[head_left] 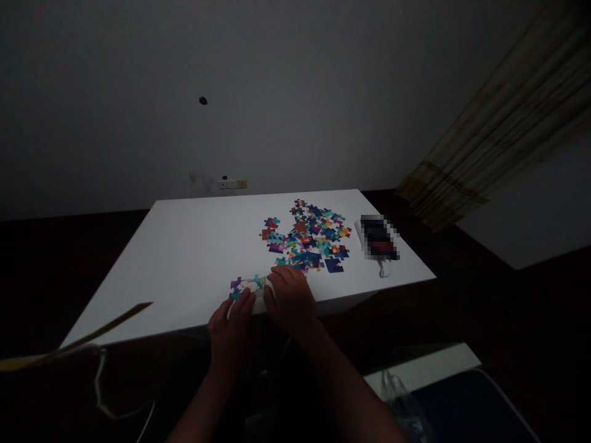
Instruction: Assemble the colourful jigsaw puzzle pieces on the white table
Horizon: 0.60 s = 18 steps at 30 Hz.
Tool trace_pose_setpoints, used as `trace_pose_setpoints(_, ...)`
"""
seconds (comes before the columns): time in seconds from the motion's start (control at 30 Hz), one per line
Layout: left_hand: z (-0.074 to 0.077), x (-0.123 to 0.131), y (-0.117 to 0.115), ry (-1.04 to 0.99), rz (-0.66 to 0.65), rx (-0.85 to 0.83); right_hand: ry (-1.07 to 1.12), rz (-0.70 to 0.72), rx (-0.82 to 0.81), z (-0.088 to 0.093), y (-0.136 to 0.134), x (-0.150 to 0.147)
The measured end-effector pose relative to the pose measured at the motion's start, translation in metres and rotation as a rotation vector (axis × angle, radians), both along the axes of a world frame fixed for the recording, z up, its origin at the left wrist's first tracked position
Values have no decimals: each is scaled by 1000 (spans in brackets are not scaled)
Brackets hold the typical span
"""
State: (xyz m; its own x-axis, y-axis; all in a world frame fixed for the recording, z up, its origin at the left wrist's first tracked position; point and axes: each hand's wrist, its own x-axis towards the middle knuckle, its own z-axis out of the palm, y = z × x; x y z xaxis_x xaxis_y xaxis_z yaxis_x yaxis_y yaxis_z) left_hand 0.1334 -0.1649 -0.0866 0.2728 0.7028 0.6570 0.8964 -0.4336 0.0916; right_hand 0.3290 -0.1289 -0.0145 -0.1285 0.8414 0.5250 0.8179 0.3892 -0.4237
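Observation:
A small group of joined jigsaw pieces (248, 286) lies flat near the front edge of the white table (184, 246). My left hand (229, 323) grips its near side with the fingertips. My right hand (289, 299) presses on its right end, with the fingers curled over the pieces. Just beyond my right hand spreads a loose heap of colourful jigsaw pieces (307, 237). Part of the joined group is hidden under my fingers.
A pixelated dark flat object (379, 237) with a thin cable lies at the table's right side. A wall socket plate (233, 184) sits behind the table, and a curtain (489, 123) hangs at right. A yellow strip (87, 335) and white cable show at lower left.

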Motion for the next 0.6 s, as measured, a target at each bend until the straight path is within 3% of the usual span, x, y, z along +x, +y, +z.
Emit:
trace_pose_setpoints(0.13, 2, 2, -1, -8, -8, -3, 93, 8, 50, -3, 1, 6)
trace_pose_setpoints(0.23, 5, 3, -3, -15, -19, -11, 102, -97, 36, 0, 4, 20)
trace_pose_setpoints(0.37, 8, 3, -4, -12, -34, -24, -62, -264, -61, 7, 8, 54)
trace_pose_setpoints(0.6, 13, 1, -4, -19, -75, -25, -71, -314, -40, -3, 15, 109)
